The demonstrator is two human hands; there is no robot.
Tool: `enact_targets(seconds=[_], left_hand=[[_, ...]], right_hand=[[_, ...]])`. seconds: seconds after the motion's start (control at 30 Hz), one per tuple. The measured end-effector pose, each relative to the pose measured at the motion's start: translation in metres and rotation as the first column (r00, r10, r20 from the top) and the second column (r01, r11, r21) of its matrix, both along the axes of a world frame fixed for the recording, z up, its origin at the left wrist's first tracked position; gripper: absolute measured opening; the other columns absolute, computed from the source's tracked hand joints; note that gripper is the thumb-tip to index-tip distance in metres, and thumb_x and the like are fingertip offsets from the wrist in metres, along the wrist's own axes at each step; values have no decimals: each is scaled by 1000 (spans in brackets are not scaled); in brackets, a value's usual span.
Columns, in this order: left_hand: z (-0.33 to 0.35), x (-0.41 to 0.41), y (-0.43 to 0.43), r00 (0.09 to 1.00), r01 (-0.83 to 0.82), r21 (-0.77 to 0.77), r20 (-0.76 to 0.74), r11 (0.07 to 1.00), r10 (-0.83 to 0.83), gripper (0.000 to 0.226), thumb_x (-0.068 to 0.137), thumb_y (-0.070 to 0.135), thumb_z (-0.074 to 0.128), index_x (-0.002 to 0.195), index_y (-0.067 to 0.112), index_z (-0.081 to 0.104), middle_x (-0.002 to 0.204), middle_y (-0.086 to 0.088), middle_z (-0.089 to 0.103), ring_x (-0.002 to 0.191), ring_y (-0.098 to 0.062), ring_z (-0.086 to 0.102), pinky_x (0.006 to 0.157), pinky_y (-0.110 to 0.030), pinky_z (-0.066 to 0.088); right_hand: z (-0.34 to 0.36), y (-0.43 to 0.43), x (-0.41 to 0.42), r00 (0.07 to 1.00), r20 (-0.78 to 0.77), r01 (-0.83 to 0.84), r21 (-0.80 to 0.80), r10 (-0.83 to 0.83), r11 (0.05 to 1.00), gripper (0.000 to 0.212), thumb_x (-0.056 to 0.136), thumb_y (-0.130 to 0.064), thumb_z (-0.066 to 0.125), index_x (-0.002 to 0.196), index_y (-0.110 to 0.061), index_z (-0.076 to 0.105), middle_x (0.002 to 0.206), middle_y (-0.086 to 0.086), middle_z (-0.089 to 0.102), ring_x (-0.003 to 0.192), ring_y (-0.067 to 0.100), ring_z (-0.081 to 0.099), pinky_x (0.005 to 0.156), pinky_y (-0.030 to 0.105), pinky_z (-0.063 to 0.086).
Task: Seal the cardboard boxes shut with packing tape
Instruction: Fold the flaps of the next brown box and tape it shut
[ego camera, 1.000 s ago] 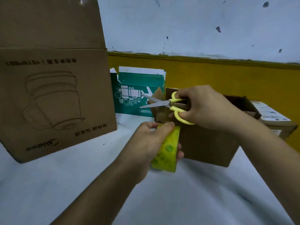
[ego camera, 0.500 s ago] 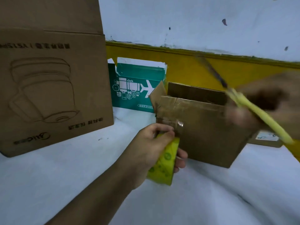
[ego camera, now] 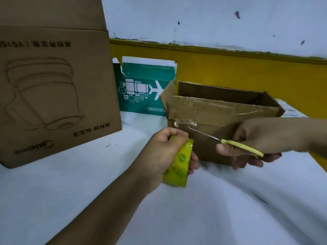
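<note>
I see the left hand (ego camera: 164, 152) curled round a roll of packing tape (ego camera: 178, 167), glossy yellowish film with round green marks, held on edge just in front of the small brown box (ego camera: 212, 117), which sits at 12 o'clock from it. That box is matt corrugated card with its top flaps up and open; the front flap is creased and streaked with shiny clear tape (one short strip catches the light near the left corner). At 3 o'clock the right hand (ego camera: 261, 142) grips scissors (ego camera: 235, 145) by their smooth yellow handles. The thin metal blades lie together and point toward 10 o'clock, across the box front; I cannot tell whether they touch it. A tall brown carton (ego camera: 53, 94) with a line drawing stands at 9 o'clock, and a green printed box (ego camera: 141, 89) stands behind, between the two brown ones. All rest on a soft white cloth (ego camera: 230, 209), with open room toward 6 o'clock.
</note>
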State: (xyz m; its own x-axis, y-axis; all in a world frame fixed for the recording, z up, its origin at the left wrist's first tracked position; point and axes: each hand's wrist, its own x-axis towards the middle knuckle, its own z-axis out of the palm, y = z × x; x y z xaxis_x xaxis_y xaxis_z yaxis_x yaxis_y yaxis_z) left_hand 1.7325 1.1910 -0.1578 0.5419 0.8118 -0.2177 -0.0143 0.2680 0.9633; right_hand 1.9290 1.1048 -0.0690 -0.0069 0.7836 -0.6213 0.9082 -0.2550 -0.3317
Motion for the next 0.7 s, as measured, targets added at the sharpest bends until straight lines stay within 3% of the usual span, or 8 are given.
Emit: enact_targets(seconds=[0.3,0.43,0.6,0.7], left_hand=[[0,-1,1,1000,9,-18,4,1000,-9,19,101,28,54,113,13,59,68,-11,71,53,-20,67,53,-29,56],[0,-2,2,1000,20,-2,-11,1000,-20,19,102,29,54,113,14,58,69,-11,71,55,-21,68,56,-31,56],[-2,-1,5,1000,-11,1,-6,1000,11,20,102,29,54,111,12,58,68,-12,71,54,-22,67,58,-33,55],[-1,0,5,999,-30,-4,-10,1000,30,18,102,29,54,110,14,59,67,-12,71,54,-22,68,58,-33,55]], right_hand=[[9,39,-23,993,110,18,122,-32,992,63,61,-80,53,76,-25,79,55,0,66,44,11,41,45,18,33],[9,43,-27,988,152,-23,81,10,996,63,63,-79,50,77,-25,79,63,1,72,45,11,43,45,17,35],[13,52,-29,976,208,-85,89,65,992,68,55,-83,47,74,-24,76,67,-3,74,61,16,52,64,28,45],[13,53,-29,972,223,-100,100,75,990,72,59,-82,47,77,-20,77,63,-3,73,51,10,51,58,24,44]])
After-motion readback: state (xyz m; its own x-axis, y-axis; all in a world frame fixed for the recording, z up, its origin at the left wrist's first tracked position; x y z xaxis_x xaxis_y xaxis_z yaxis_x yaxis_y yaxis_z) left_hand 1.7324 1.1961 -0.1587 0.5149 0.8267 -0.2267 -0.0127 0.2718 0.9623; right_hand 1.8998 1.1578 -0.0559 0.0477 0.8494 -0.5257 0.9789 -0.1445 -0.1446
